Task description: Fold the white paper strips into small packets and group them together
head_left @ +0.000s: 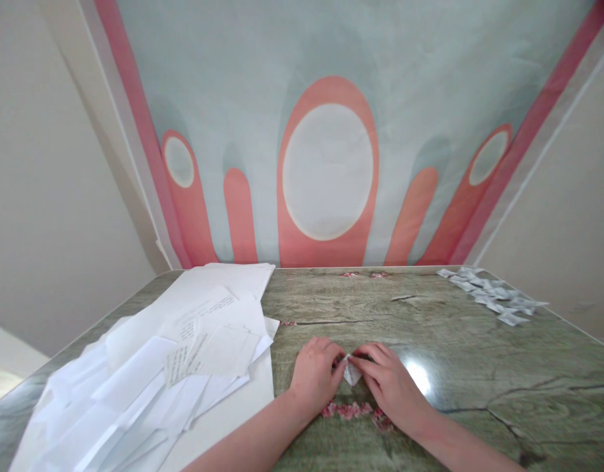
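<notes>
Folding step, I judge.
My left hand (315, 373) and right hand (389, 381) pinch a small folded paper (352, 374); the next move seems to want careful creasing.

Open tabletop (365, 301) runs beyond the hands (315, 375) — loose papers (227, 351) block the left, folded pieces (499, 293) the far-right corner.

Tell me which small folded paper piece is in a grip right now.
The lone folded piece between the left hand and right hand; the others lie clustered on the table's far right, touched by neither.
</notes>
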{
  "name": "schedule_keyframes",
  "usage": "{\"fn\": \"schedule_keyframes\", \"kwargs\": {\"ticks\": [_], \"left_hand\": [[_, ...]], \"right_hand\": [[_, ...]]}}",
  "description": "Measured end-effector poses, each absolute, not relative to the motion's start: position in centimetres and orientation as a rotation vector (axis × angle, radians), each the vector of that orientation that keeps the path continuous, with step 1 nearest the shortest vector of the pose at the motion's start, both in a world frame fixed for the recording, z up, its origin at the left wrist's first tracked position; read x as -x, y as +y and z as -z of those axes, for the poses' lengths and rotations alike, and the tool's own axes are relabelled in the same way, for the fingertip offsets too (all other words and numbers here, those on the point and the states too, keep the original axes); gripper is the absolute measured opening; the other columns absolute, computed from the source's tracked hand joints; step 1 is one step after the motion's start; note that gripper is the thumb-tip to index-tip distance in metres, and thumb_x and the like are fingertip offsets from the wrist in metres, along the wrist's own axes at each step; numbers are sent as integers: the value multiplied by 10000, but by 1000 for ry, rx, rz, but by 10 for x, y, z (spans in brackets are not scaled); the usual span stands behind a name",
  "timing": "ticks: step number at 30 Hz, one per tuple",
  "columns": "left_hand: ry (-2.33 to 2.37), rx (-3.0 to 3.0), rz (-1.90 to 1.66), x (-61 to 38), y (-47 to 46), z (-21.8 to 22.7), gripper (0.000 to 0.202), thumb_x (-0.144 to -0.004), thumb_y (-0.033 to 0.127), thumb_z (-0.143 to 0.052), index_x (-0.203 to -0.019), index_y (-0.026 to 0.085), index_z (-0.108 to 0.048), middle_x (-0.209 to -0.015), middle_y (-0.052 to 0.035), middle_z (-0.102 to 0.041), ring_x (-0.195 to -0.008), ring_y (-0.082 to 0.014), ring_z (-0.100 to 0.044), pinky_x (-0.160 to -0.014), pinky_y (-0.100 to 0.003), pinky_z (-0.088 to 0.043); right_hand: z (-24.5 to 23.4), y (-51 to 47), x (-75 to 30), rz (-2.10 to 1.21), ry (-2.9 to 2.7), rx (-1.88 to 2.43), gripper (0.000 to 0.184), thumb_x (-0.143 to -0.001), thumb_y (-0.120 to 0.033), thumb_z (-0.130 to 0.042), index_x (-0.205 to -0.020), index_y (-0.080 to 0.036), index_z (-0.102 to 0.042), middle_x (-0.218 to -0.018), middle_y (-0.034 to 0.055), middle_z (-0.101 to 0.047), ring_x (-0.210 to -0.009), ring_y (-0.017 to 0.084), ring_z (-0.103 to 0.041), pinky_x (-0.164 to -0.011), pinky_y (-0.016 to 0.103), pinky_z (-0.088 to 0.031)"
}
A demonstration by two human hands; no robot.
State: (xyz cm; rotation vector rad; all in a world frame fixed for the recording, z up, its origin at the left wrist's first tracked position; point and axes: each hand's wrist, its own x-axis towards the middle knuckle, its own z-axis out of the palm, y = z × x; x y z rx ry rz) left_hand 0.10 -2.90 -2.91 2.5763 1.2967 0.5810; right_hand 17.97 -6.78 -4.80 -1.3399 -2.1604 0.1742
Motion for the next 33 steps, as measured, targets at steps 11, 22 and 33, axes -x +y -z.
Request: {"fn": "schedule_keyframes", "kwargs": {"ticks": [11,22,33], "left_hand": [[1233,-2887,-236,-5,-46,14,227,-897,194,-404,-1065,186,-557,-933,-76,-550,-875,-219,-513,-777,-363,-430],[1258,-2849,-310,-2,-57,23,489,-868,496,-444,-1235,178,-496,-1258,-121,-498,-1248,-293,-335,-1003,-448,-291],[1288,-2839,-213,-6,-57,21,617,-798,573,-506,-1254,157,-500,-1253,-144,-523,-1276,-309,-317,-1024,-473,-275]], "right_hand": [[49,-65,-183,-177,-2174,1400,351,-843,-92,-478,-1082,-300,-631,-1029,42,-591,-975,203,-523,-810,356,-424],[50,-71,-185,100,-2416,1285,314,-835,-142,-541,-1141,-203,-571,-1064,77,-594,-1022,224,-501,-904,404,-385],[49,-77,-178,198,-2458,1347,307,-803,-138,-589,-1109,-153,-595,-1081,105,-592,-1096,257,-466,-927,399,-385]]}}
